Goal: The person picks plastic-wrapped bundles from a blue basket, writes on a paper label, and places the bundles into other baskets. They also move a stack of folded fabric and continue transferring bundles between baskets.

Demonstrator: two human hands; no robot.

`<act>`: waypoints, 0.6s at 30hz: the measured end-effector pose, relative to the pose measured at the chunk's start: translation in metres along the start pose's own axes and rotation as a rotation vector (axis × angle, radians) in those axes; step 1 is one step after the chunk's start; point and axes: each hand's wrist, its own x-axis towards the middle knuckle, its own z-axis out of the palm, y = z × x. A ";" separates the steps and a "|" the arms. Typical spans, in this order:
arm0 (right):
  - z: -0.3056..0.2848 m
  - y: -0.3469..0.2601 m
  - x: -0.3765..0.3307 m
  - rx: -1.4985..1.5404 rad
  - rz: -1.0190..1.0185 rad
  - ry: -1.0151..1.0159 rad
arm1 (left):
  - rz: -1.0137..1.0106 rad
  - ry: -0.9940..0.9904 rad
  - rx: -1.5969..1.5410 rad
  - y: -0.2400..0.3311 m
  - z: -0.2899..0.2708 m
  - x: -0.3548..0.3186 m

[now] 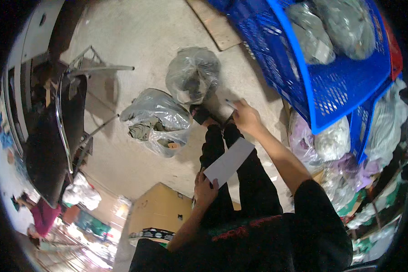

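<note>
A white slip of paper (230, 161) is held at its lower left end by my left hand (205, 189), its fingers closed on the edge above my legs. My right hand (248, 119) is raised farther out, beyond the paper, with its fingers closed round a slim pen (230, 104) that points up and left. Just past my feet stands a full, clear plastic bag (193, 75) with dark contents. Beside it on the left lies another clear plastic bag (161, 113), partly open, with grey-green cloth showing at its mouth.
A blue plastic basket (335, 90) at the right holds grey bagged bundles (344, 27). More bags (333, 140) are piled beneath it. A folding chair (54, 136) lies at the left, near a cardboard box (158, 208). A person (45, 215) in magenta is far left.
</note>
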 end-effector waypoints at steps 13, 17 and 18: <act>0.137 -0.078 0.252 -0.840 -0.082 -0.440 | -0.242 0.083 -0.347 -0.014 -0.042 0.028; 0.114 -0.091 0.230 -0.836 -0.040 -0.626 | -0.299 0.116 -0.329 0.005 -0.043 0.033; 0.106 -0.095 0.217 -0.853 -0.065 -0.621 | -0.340 0.116 -0.335 0.012 -0.041 0.035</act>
